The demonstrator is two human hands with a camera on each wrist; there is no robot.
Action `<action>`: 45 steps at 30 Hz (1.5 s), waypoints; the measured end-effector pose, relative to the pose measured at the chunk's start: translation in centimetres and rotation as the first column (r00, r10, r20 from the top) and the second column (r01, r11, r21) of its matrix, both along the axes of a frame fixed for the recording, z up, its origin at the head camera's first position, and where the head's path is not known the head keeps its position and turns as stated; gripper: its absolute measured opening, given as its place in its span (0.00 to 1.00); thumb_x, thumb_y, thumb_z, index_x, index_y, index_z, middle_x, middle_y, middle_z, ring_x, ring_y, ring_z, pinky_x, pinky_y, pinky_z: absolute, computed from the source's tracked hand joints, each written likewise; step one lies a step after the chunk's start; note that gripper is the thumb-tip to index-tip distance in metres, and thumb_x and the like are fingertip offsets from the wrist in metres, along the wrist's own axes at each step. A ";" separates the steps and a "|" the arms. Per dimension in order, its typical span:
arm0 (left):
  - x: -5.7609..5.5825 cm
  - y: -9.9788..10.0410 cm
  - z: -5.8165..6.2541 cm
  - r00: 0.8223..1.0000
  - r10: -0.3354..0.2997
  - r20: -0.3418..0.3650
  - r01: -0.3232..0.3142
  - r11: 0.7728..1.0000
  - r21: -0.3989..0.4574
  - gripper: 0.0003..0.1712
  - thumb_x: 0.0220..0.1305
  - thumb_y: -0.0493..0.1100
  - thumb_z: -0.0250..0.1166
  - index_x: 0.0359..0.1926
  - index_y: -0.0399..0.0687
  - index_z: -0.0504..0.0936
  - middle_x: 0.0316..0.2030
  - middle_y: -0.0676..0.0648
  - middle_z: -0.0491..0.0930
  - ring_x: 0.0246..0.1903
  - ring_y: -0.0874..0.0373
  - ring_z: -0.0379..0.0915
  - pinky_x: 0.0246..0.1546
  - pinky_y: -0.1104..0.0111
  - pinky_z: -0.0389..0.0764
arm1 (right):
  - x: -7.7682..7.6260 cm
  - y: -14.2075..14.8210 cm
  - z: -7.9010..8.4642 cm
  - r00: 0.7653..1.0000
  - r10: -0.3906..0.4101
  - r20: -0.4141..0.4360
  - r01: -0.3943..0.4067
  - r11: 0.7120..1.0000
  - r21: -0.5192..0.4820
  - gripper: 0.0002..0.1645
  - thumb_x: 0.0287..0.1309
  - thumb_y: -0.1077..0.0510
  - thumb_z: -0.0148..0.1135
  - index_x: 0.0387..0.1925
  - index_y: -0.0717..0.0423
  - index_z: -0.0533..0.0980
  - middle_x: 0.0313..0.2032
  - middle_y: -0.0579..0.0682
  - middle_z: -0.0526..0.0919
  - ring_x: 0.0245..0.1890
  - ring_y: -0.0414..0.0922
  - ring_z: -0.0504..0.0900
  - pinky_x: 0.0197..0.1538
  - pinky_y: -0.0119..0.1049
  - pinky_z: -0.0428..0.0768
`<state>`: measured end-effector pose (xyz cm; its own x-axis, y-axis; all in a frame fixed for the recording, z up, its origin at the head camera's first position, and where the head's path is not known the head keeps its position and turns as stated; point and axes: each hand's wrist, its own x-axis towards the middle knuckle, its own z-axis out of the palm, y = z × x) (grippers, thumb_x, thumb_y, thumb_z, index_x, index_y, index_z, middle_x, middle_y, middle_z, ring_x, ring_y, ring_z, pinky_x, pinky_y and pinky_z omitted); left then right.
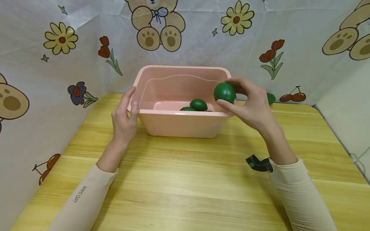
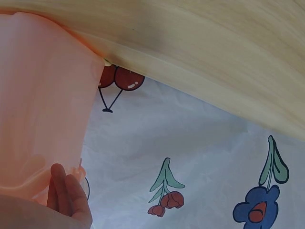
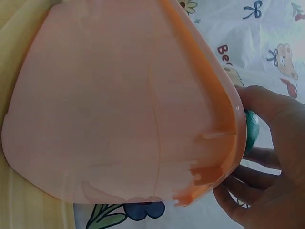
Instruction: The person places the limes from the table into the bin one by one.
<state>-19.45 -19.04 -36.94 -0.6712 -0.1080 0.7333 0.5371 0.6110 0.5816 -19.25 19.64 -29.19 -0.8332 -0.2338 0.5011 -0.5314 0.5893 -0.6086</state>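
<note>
A pink plastic basin (image 1: 182,123) stands on the table toward the back, tilted slightly in view. My left hand (image 1: 124,117) grips its left rim, thumb inside the front corner; the left wrist view shows fingers (image 2: 71,195) against the basin's side. Over the right rim, my right hand (image 1: 251,104) holds a round, glossy green lime (image 1: 224,92) between thumb and fingers. In the right wrist view the basin wall hides most of that lime (image 3: 251,131). Inside the basin lie other green limes (image 1: 198,105), partly hidden by the front wall.
Behind my right hand, another green object (image 1: 270,98) shows at the table's back edge. The wooden table (image 1: 185,179) spreads in front of the basin. A patterned cloth (image 1: 196,35) hangs behind and to the left. A black device (image 1: 259,163) sits on my right wrist.
</note>
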 end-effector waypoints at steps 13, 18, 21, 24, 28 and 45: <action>-0.1 -0.1 -0.1 1.000 -0.002 0.008 0.003 1.000 -0.009 0.35 0.73 0.57 0.49 0.72 0.43 0.76 0.67 0.43 0.80 0.66 0.47 0.78 0.67 0.49 0.77 | -1.9 1.8 -1.1 0.991 -0.132 -0.039 0.128 0.988 -0.082 0.23 0.68 0.50 0.69 0.61 0.54 0.82 0.56 0.51 0.87 0.58 0.48 0.83 0.65 0.40 0.80; -0.1 -0.1 -0.2 1.000 -0.003 0.006 0.003 1.000 -0.003 0.34 0.73 0.56 0.50 0.72 0.43 0.77 0.67 0.43 0.80 0.66 0.47 0.78 0.67 0.49 0.77 | -3.4 4.2 -2.5 0.963 -0.269 -0.001 0.266 0.956 -0.122 0.23 0.69 0.48 0.67 0.62 0.51 0.82 0.58 0.52 0.86 0.59 0.48 0.83 0.63 0.32 0.79; 0.0 0.0 -0.2 1.000 -0.004 0.004 0.004 1.000 0.002 0.34 0.73 0.55 0.50 0.72 0.44 0.77 0.67 0.43 0.80 0.66 0.46 0.78 0.67 0.48 0.77 | -4.2 5.6 -3.2 0.941 -0.338 0.017 0.337 0.932 -0.133 0.23 0.69 0.48 0.66 0.62 0.51 0.82 0.58 0.53 0.86 0.59 0.49 0.83 0.66 0.37 0.79; 0.0 -0.1 -0.2 1.000 0.001 0.001 -0.001 1.000 -0.005 0.34 0.73 0.56 0.50 0.72 0.44 0.77 0.67 0.44 0.80 0.66 0.47 0.78 0.67 0.49 0.77 | -4.7 6.8 -3.8 0.916 -0.398 0.047 0.401 0.907 -0.132 0.25 0.69 0.46 0.65 0.62 0.50 0.82 0.59 0.52 0.85 0.60 0.49 0.82 0.66 0.39 0.79; 0.0 -0.2 -0.1 1.000 0.005 -0.003 -0.006 1.000 -0.008 0.35 0.74 0.58 0.49 0.72 0.44 0.77 0.67 0.44 0.80 0.66 0.47 0.78 0.67 0.49 0.78 | -5.4 8.2 -4.6 0.891 -0.445 0.084 0.453 0.882 -0.131 0.28 0.68 0.43 0.66 0.64 0.51 0.80 0.61 0.53 0.83 0.62 0.50 0.81 0.67 0.40 0.78; -0.1 -0.2 -0.2 1.000 -0.002 -0.003 0.002 1.000 -0.009 0.35 0.74 0.58 0.49 0.72 0.43 0.77 0.67 0.44 0.80 0.66 0.48 0.78 0.67 0.51 0.78 | -7.4 12.9 -10.3 0.798 -0.577 0.175 0.595 0.800 -0.076 0.41 0.66 0.52 0.66 0.76 0.59 0.66 0.70 0.65 0.72 0.70 0.61 0.72 0.71 0.53 0.70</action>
